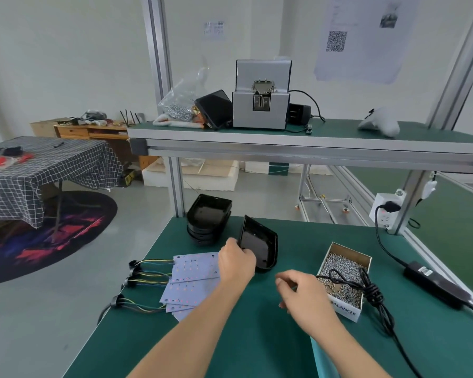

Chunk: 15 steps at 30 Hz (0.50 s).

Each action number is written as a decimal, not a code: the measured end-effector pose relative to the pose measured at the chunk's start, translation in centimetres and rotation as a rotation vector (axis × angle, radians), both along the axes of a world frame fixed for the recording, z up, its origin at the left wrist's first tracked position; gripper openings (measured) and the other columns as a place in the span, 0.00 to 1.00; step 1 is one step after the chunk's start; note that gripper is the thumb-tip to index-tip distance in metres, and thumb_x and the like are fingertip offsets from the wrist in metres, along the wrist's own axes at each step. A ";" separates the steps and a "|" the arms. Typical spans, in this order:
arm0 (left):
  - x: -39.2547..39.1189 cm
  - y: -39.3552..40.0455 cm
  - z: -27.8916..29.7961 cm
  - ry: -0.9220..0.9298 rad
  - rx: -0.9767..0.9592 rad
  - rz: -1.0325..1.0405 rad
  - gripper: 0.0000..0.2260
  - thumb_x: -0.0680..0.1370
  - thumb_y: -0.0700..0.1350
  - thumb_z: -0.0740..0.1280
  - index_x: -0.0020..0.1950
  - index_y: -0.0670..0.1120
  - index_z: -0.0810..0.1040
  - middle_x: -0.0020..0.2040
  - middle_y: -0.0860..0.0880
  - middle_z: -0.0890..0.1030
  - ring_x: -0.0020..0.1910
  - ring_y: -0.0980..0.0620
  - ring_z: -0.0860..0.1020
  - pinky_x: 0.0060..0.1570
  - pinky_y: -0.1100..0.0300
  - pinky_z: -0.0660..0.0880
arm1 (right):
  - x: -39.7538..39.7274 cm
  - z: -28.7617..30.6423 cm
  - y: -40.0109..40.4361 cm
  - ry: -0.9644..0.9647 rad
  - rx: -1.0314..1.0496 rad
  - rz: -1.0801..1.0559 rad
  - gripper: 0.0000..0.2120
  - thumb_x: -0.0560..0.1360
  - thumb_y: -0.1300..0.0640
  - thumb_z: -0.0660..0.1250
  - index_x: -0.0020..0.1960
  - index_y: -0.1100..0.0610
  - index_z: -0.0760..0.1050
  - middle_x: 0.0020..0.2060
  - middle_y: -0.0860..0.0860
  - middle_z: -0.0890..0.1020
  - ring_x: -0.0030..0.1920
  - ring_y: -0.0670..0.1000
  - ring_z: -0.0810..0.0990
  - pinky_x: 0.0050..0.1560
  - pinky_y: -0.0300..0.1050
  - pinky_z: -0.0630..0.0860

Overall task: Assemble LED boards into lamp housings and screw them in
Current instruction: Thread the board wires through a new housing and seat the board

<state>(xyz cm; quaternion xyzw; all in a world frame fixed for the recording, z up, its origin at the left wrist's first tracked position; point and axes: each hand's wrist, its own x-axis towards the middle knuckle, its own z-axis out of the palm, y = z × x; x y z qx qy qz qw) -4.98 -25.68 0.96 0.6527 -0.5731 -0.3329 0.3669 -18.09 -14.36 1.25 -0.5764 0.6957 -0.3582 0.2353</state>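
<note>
Left hand (236, 264) grips a glossy black lamp housing (258, 245), tilted on edge on the green mat (257, 336).

Behind the housing sits a nested housing stack (208, 219); pale LED boards (193, 279) fan to its left; a cardboard screw box (344, 279) sits right, behind the right hand (305, 294), loosely curled, empty.

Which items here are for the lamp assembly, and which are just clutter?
In use:
- housing tilted up, held by left hand
- housing stack
- LED boards with wire leads
- screw box, right hand beside it
- screw feeder on shelf

Lying about:
- screw bag
- tablet
- power adapter
- white controller
</note>
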 end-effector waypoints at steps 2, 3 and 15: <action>0.6 1.2 -0.2 0.100 0.042 0.004 0.05 0.78 0.39 0.59 0.51 0.46 0.73 0.38 0.40 0.85 0.36 0.46 0.85 0.41 0.50 0.83 | 0.1 0.0 0.1 -0.014 0.005 -0.014 0.07 0.82 0.54 0.66 0.50 0.44 0.80 0.40 0.44 0.84 0.33 0.44 0.85 0.38 0.45 0.81; 0.7 1.9 -0.2 0.152 0.064 0.008 0.06 0.78 0.39 0.59 0.49 0.49 0.72 0.34 0.42 0.85 0.31 0.49 0.85 0.37 0.54 0.82 | 0.2 0.0 0.2 -0.029 0.009 -0.023 0.06 0.83 0.53 0.66 0.53 0.46 0.81 0.42 0.43 0.84 0.33 0.44 0.85 0.38 0.44 0.81; 6.3 15.0 -3.8 0.418 0.142 -0.101 0.05 0.81 0.41 0.65 0.56 0.49 0.74 0.38 0.51 0.86 0.29 0.40 0.83 0.34 0.54 0.78 | 2.9 1.1 4.1 0.157 0.223 -0.105 0.12 0.82 0.49 0.61 0.44 0.54 0.70 0.39 0.49 0.76 0.43 0.55 0.78 0.48 0.49 0.77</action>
